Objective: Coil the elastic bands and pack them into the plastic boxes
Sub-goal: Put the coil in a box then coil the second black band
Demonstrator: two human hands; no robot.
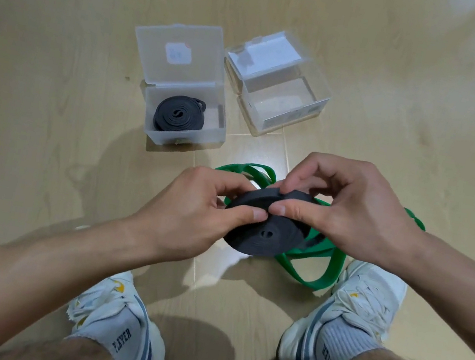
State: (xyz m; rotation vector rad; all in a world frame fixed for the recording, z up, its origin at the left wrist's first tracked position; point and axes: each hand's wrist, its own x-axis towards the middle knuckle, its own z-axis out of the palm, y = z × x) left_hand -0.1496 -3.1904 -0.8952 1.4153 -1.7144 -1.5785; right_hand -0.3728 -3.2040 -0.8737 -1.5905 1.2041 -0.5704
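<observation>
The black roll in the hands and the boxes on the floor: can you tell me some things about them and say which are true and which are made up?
1. Both hands, left hand and right hand, hold the black coil. True.
2. The right box already has a band inside. False: it holds no band; only the left box holds a coiled black band.
3. The green band lies loose on the floor. True.
4. Both boxes have their lids shut. False: both lids stand open.

Glossy beige floor tiles [45, 146] with pale grout lines, apparently lit from overhead.
</observation>
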